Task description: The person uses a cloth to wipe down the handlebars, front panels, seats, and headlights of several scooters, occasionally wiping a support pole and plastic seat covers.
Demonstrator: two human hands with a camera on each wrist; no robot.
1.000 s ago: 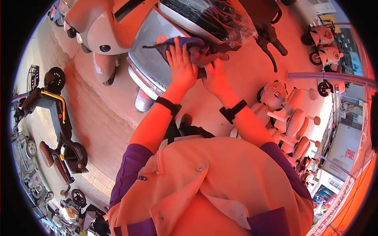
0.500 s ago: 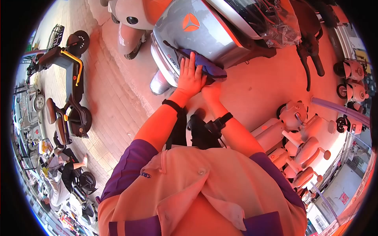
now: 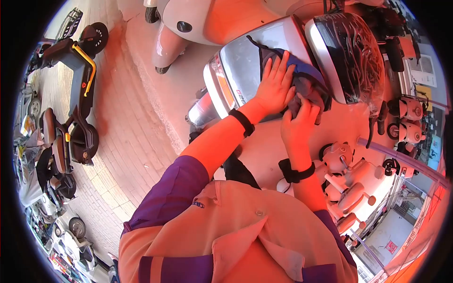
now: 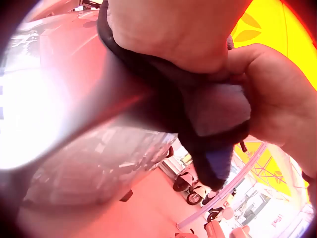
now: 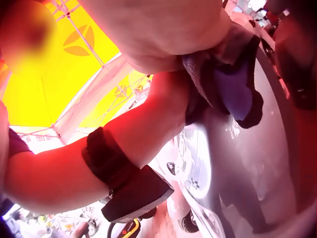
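A dark blue and grey cloth [image 3: 309, 70] with a black border lies bunched on the shiny silver rear panel [image 3: 240, 56] of a scooter. My left hand [image 3: 276, 87] presses flat on it, fingers straight and pointing up the panel. Beside it, my right hand [image 3: 300, 123] pinches the cloth's lower, gathered edge. The left wrist view shows the cloth [image 4: 218, 111] folded between the left palm and the right hand [image 4: 277, 94]. A blue fold of cloth [image 5: 235, 94] hangs under the right hand [image 5: 168, 29] in the right wrist view.
A black seat [image 3: 349, 56] wrapped in clear plastic adjoins the panel. Another pale scooter [image 3: 188, 28] stands just beyond. A black scooter with a yellow bar [image 3: 85, 70] is parked on the left paving, and several pale scooters [image 3: 351, 188] stand at the right.
Both hands and the cloth first went down to the panel's lettered lower edge, then back up across it. The orange emblem seen half a second ago is now out of sight. The head view has shifted.
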